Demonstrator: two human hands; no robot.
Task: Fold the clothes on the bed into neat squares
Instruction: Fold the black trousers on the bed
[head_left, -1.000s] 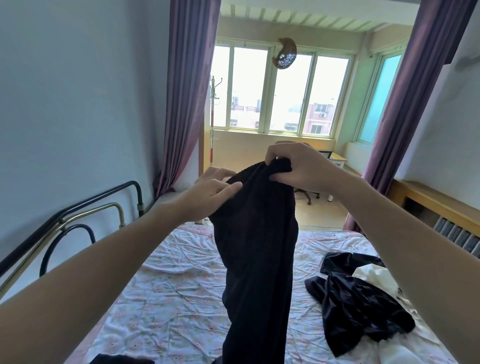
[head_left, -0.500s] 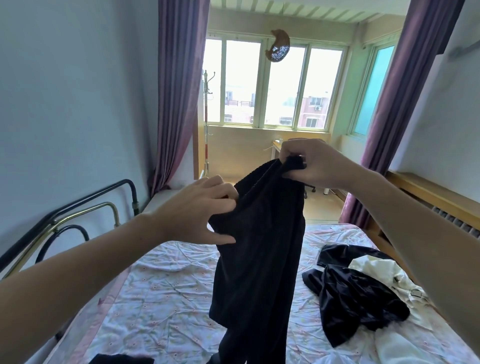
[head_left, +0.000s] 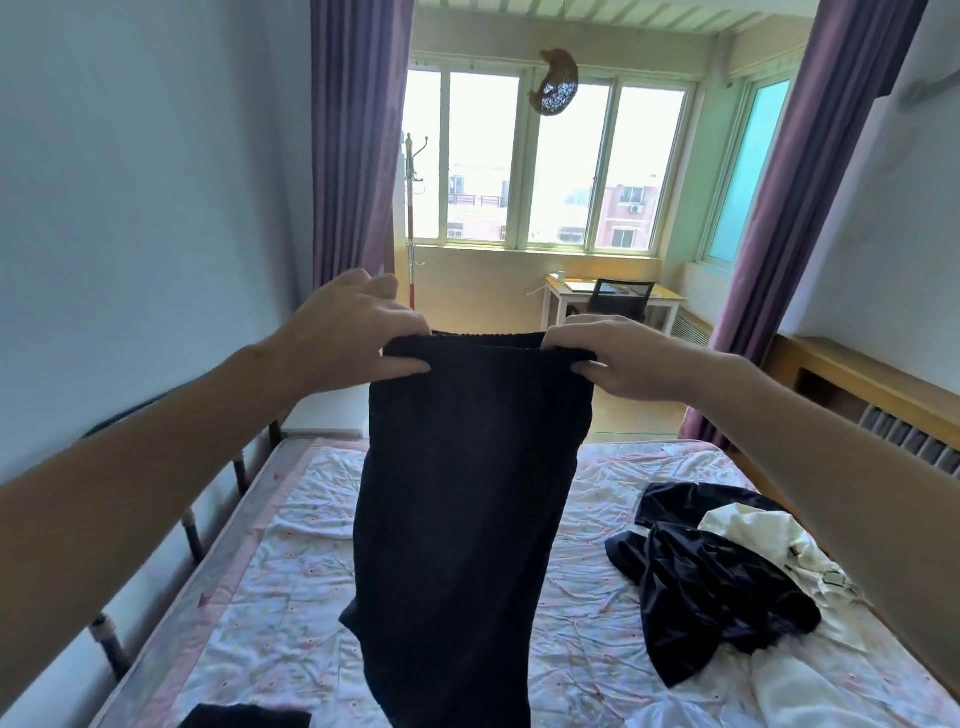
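Observation:
A black knit garment (head_left: 462, 519) hangs in the air above the bed (head_left: 291, 587), held up by its top band. My left hand (head_left: 358, 332) pinches the band's left end and my right hand (head_left: 618, 358) pinches its right end, so the band is stretched flat between them. The cloth drops straight down and runs out of the frame's lower edge. On the bed's right side lies a crumpled pile of black clothing (head_left: 711, 582) with a white garment (head_left: 769, 540) on and beside it. A dark piece of cloth (head_left: 244, 717) shows at the bottom edge.
A dark metal bed rail (head_left: 192, 530) runs along the left wall. A wooden shelf unit (head_left: 862, 384) lines the right wall. Beyond the bed stand a coat stand (head_left: 413, 208), a small desk (head_left: 613, 293) with a black chair, purple curtains and windows.
My hands have moved apart and levelled, spreading the band wide where it was bunched before. The left hand now pinches the band's left end. The camera has tilted.

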